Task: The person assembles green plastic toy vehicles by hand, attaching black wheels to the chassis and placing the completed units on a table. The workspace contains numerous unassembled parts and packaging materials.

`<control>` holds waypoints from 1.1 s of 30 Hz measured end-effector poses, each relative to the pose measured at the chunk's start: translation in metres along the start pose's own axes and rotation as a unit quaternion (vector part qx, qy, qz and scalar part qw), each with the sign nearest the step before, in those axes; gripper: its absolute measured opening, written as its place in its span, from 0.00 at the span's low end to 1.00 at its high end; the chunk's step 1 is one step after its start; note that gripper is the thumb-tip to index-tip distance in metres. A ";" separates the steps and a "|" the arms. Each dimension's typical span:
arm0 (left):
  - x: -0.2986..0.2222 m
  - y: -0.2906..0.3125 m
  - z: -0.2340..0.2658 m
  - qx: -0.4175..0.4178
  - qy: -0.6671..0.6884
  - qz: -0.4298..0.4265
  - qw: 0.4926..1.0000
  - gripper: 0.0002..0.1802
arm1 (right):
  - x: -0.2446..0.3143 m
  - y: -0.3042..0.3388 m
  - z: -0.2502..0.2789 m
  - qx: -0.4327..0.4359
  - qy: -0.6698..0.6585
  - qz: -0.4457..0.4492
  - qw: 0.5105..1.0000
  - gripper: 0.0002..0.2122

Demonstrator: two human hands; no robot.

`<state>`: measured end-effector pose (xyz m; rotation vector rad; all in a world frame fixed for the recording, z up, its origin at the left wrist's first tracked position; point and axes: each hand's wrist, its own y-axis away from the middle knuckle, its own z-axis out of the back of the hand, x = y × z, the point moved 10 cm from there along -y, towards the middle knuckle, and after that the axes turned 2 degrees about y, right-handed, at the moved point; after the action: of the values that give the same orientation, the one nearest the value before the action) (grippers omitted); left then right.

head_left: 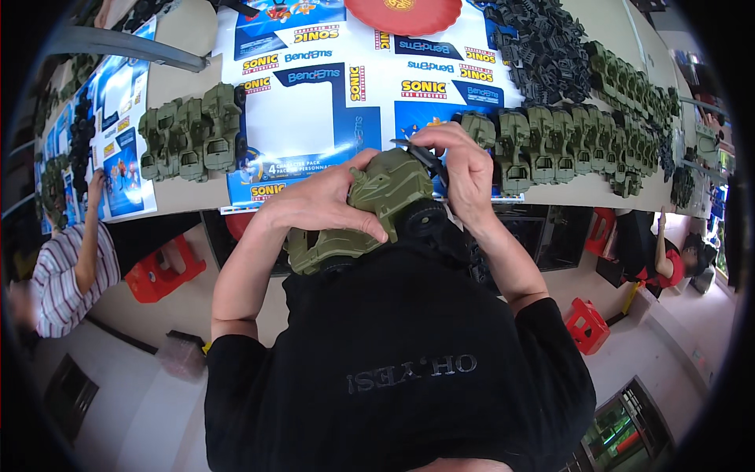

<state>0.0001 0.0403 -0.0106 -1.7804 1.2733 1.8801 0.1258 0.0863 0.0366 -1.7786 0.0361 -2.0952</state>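
Left hand: the left hand (pixel 318 206) is wrapped over the near side of the olive-green toy truck body (pixel 370 208), fingers curled tight down across its top.
Right hand: the right hand (pixel 464 169) is clamped on the far end of the truck body, thumb and fingers pinching a thin black part (pixel 425 157) against it.
Truck body: held up off the table edge, tilted, right in front of the person's chest, with a black wheel (pixel 425 219) showing just under the right hand.
Left of the truck body: a short row of green truck bodies (pixel 189 134) standing on the table (pixel 185 35).
Right of the truck body: a long row of green truck bodies (pixel 566 141) running off along the table.
Beyond the truck body: printed blue-and-white packaging sheets (pixel 314 102), a red round tray (pixel 403 14), and a heap of black plastic parts (pixel 543 47).
Far left of the truck body: a second person in a striped shirt (pixel 59 275), one arm up on the table.
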 end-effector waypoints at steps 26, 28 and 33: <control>0.002 -0.004 0.028 -0.114 -0.019 0.044 0.992 0.53 | -0.049 -0.006 -0.010 0.107 -0.148 -0.194 0.964 0.19; 0.005 -0.011 0.028 -0.094 -0.036 0.055 0.993 0.55 | -0.049 -0.008 -0.016 0.133 -0.111 -0.175 0.969 0.21; 0.000 -0.007 0.025 -0.056 -0.051 0.089 0.993 0.56 | -0.059 -0.004 -0.022 0.174 -0.087 -0.206 0.959 0.27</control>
<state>-0.0118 0.0621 -0.0165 -1.6456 1.3528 2.1504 0.1104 0.1033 -0.0217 -1.8510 -0.7640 -2.0296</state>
